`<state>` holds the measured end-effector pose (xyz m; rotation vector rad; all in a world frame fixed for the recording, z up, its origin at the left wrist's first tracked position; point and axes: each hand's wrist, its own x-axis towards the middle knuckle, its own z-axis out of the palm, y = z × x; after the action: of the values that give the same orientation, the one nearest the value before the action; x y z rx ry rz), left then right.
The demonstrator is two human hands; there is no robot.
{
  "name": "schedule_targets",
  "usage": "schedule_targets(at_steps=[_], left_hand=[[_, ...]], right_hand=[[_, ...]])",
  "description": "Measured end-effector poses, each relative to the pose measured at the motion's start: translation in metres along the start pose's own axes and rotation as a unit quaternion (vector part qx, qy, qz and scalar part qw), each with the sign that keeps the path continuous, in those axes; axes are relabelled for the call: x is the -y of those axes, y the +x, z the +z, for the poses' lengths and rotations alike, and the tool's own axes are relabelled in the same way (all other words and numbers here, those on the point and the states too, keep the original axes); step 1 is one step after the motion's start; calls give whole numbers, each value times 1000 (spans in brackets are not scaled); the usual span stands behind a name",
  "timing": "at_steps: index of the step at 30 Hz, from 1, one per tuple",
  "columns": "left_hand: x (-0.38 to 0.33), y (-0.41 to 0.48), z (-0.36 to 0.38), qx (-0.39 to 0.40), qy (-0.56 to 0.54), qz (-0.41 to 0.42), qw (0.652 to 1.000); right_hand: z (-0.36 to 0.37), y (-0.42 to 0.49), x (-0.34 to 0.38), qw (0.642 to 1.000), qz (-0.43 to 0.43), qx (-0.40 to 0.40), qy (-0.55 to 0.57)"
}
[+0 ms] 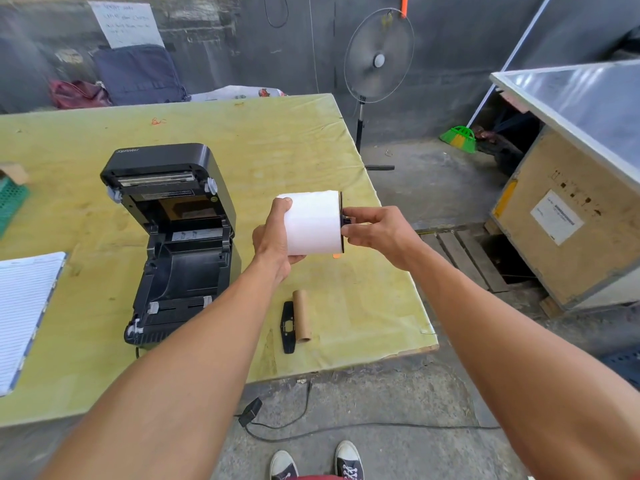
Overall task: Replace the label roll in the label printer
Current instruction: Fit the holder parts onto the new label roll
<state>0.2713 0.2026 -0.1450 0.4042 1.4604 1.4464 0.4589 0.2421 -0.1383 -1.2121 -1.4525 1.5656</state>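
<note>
A black label printer (173, 244) stands on the yellow-green table (284, 140) with its lid swung up and its roll bay empty. To its right, above the table, my left hand (273, 237) grips a full white label roll (311, 223) around its left end. My right hand (374, 230) pinches the black spindle end (347, 220) that sticks out of a black flange on the roll's right side. On the table below lie an empty brown cardboard core (302, 315) and a flat black plastic flange piece (288, 327) beside it.
A lined notepad (24, 313) lies at the table's left edge and a green basket (10, 202) sits farther back. A power cable and adapter (251, 412) trail on the floor under the table's front edge. A standing fan (379, 60) and a wooden crate (568, 216) are to the right.
</note>
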Motion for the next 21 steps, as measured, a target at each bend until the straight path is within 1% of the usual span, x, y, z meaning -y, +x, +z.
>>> schedule_targets(at_steps=[2,5,10,12,13,16,17,19,21], left_hand=[[0,-1,1,1,0,3,1000],[0,-3,3,-7,-4,7,1000],[7,-7,5,-41,-12,15,999],[13,-8,4,-59,-21,16,998],[16,-9,3,-67,-26,16,997],[27,-14,1,-85,-41,14,995],[31,-15,0,-89,-40,16,995],[36,-18,-2,-85,-42,22,995],[38,-19,-3,-79,-42,27,996]], right_hand=[[-3,0,0,1000,1,-2,5],[-6,1,-2,999,10,-10,44],[2,4,-9,999,19,-42,28],[10,1,-8,997,56,-49,31],[15,-1,-7,995,85,-40,37],[33,-6,-6,985,163,18,59],[40,-7,-7,981,181,23,72],[52,-7,-9,974,202,2,99],[60,-5,-12,968,210,-45,130]])
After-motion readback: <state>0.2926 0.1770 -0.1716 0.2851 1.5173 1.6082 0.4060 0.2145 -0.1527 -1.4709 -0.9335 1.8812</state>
